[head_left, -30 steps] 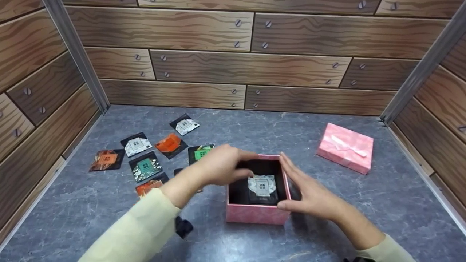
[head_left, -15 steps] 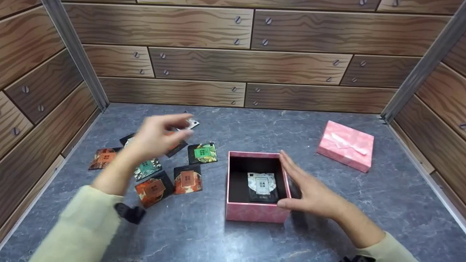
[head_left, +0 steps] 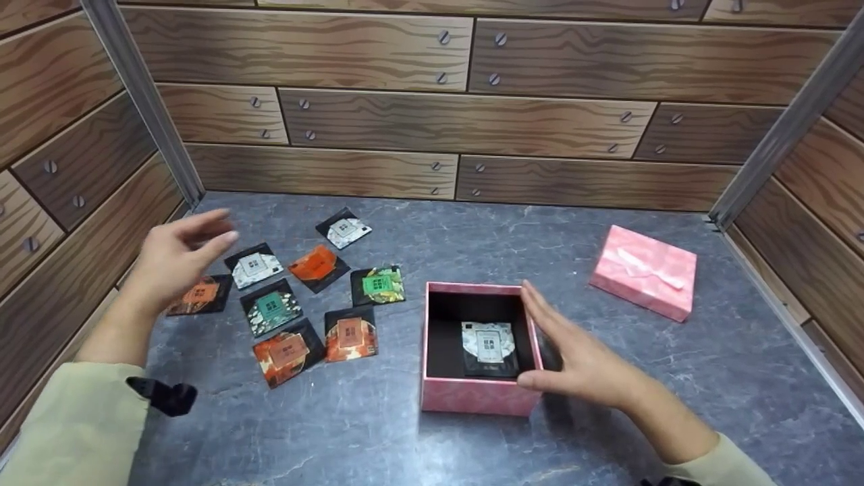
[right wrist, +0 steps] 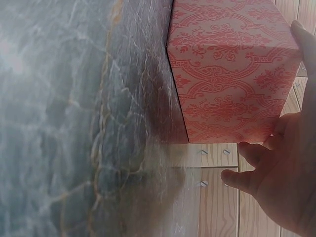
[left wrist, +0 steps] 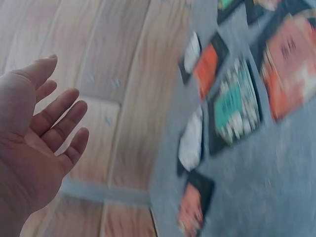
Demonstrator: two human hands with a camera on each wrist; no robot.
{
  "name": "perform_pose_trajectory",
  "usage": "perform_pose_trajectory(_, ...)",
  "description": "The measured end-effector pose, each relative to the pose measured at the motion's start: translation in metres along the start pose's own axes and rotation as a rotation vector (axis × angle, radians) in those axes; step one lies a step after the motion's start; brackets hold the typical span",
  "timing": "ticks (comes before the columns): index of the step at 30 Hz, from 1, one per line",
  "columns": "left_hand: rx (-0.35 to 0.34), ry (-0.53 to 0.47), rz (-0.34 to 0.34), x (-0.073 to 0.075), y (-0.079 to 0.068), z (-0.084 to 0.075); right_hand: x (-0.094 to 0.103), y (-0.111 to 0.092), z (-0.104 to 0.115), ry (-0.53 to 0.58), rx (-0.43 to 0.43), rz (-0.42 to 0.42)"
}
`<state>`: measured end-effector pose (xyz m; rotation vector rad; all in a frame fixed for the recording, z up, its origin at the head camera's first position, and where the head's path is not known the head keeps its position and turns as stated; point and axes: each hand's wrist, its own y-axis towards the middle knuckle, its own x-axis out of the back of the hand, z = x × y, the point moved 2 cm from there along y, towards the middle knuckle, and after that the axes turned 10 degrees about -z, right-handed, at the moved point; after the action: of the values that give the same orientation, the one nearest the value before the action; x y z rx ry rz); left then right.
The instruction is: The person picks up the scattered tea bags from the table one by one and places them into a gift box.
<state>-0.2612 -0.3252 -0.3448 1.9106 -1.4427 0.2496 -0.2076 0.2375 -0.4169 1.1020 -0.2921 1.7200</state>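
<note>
In the head view my left hand (head_left: 172, 260) hovers over the left group of flat square sachets. Its fingers are relaxed and hold nothing, as the left wrist view also shows. Nearest beneath it lies an orange-and-black sachet (head_left: 202, 295), partly covered by the hand. My right hand (head_left: 584, 358) rests against the right side of an open pink gift box (head_left: 476, 396), fingers extended to the far corner and thumb at the near corner. Inside the black-lined box a white-and-black sachet (head_left: 489, 345) lies flat. The right wrist view shows the box's patterned outside (right wrist: 227, 94).
Several sachets lie spread left of the box, among them a green one (head_left: 378, 285), a teal one (head_left: 270, 307) and a rust-coloured one (head_left: 351, 334). A pink lid (head_left: 644, 273) with a bow sits at the right. Wood-patterned walls (head_left: 378, 121) enclose the grey marbled tabletop (head_left: 358, 432).
My left hand has withdrawn from above the box and swung left over the sachets. The right hand stays at the box, and the white-and-black sachet remains inside it.
</note>
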Motion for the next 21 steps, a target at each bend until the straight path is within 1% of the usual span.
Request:
perform_pose_trajectory(5, 0.079, 0.015, -0.051, 0.013, -0.005, 0.041, 0.001, 0.000, 0.000, 0.006, 0.019, -0.004)
perform_pose_trajectory(9, 0.166, 0.042, -0.041, 0.017, -0.010, 0.067, 0.001, -0.001, 0.000, 0.014, 0.033, -0.013)
perform_pose_trajectory(11, 0.201, 0.052, -0.039, 0.017, -0.014, 0.077, 0.001, -0.001, 0.001, 0.016, 0.038, -0.017)
perform_pose_trajectory(14, 0.236, 0.068, -0.052, 0.016, -0.018, 0.091, 0.001, -0.001, 0.001, 0.016, 0.036, -0.019)
perform_pose_trajectory(16, 0.274, 0.053, -0.057, 0.015, -0.022, 0.098, 0.001, -0.001, 0.001, 0.013, 0.032, -0.017)
perform_pose_trajectory(21, 0.364, 0.043, -0.031, 0.009, -0.028, 0.113, 0.001, -0.001, 0.001, 0.008, 0.030, -0.016)
